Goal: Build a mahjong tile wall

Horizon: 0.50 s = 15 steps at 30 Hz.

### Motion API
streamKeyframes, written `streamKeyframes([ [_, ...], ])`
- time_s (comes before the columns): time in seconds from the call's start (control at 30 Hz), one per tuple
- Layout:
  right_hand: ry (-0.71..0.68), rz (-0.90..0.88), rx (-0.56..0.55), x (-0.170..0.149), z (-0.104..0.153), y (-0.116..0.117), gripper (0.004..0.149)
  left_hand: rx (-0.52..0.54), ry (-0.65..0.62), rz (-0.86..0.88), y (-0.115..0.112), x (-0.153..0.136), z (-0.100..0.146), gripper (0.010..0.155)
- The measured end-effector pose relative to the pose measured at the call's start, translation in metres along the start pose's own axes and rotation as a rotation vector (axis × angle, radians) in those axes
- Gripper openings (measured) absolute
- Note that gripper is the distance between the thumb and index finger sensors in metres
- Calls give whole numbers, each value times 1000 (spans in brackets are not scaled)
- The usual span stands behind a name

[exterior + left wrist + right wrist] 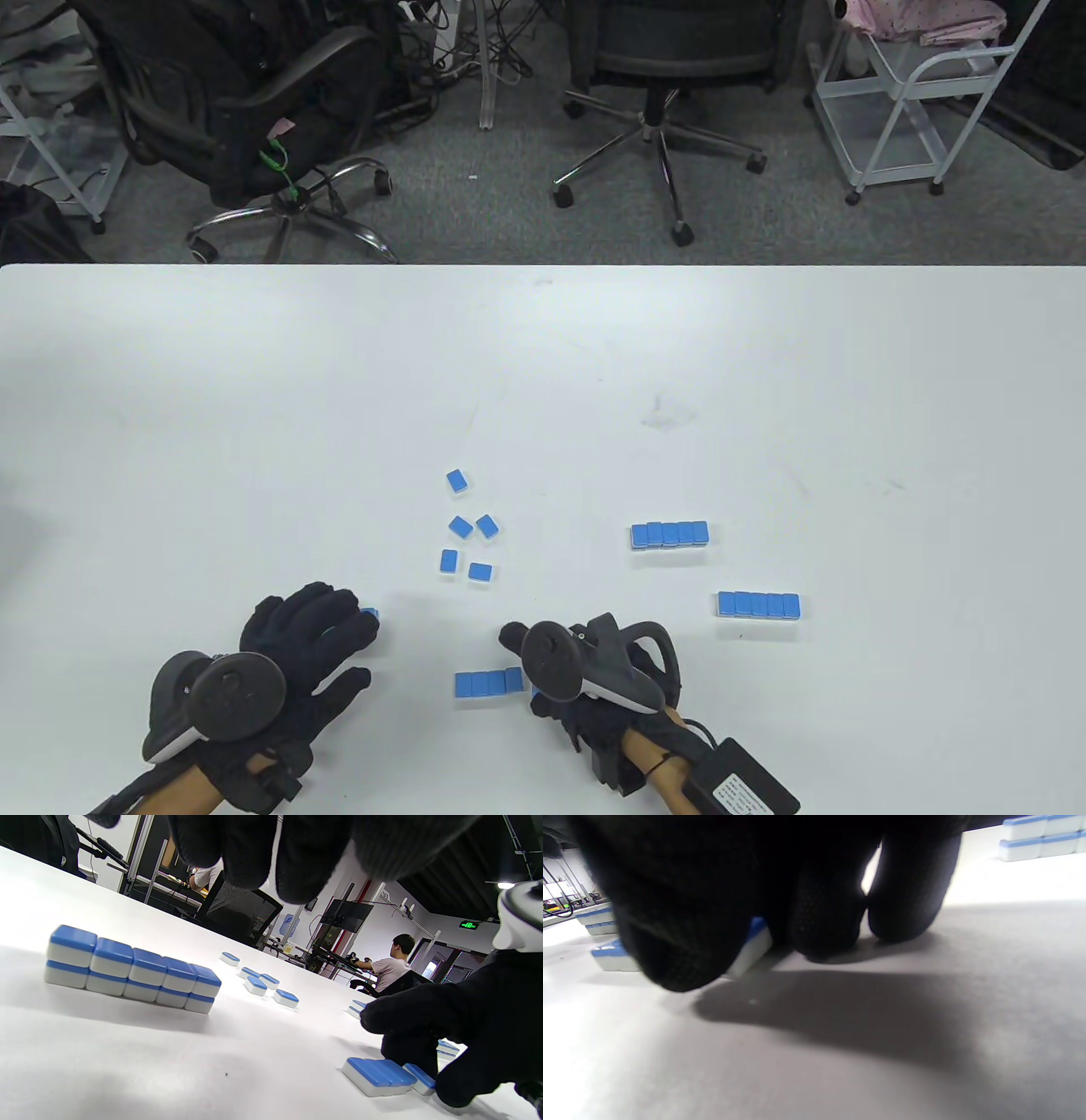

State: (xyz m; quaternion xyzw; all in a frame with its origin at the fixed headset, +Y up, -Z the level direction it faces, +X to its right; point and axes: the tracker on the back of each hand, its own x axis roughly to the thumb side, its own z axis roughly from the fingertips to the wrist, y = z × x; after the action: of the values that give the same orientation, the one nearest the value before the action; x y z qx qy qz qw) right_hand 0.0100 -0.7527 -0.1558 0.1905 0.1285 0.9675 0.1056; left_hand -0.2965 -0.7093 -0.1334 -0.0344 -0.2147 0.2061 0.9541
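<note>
Where hands [585, 671] crowd the near edge, bare table [254, 407] beyond loose tiles [468, 531].

Left hand [310, 632] flat; right hand [543, 658] apparently curled.

A white surface [543, 382] fills the lower part of the table view, with faint scuff marks [666, 416] right of centre. Beyond it lies grey carpet [475, 212]. A black office chair [237, 110] stands at upper left, another chair [662, 76] at upper centre, and a white wire cart [916, 93] at upper right. Cables [475, 42] trail along the top edge. In the left wrist view, a seated person [392, 963] faces a monitor [345, 914].
</note>
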Motion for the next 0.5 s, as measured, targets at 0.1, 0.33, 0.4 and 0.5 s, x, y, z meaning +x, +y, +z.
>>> streamKeyframes([
  [0.1, 4, -6, -6, 1, 0, 0, 77, -1, -1, -2, 0, 0, 0, 61],
  [0.33, 9, -4, -16, 3, -2, 0, 76, 0, -1, -2, 1, -1, -1, 61],
  [0.4, 11, -6, -16, 4, -2, 0, 75, 0, -2, -2, 1, -1, -1, 61],
  [0.5, 11, -7, -16, 4, -2, 1, 75, 0, -2, -2, 1, -1, -1, 61],
])
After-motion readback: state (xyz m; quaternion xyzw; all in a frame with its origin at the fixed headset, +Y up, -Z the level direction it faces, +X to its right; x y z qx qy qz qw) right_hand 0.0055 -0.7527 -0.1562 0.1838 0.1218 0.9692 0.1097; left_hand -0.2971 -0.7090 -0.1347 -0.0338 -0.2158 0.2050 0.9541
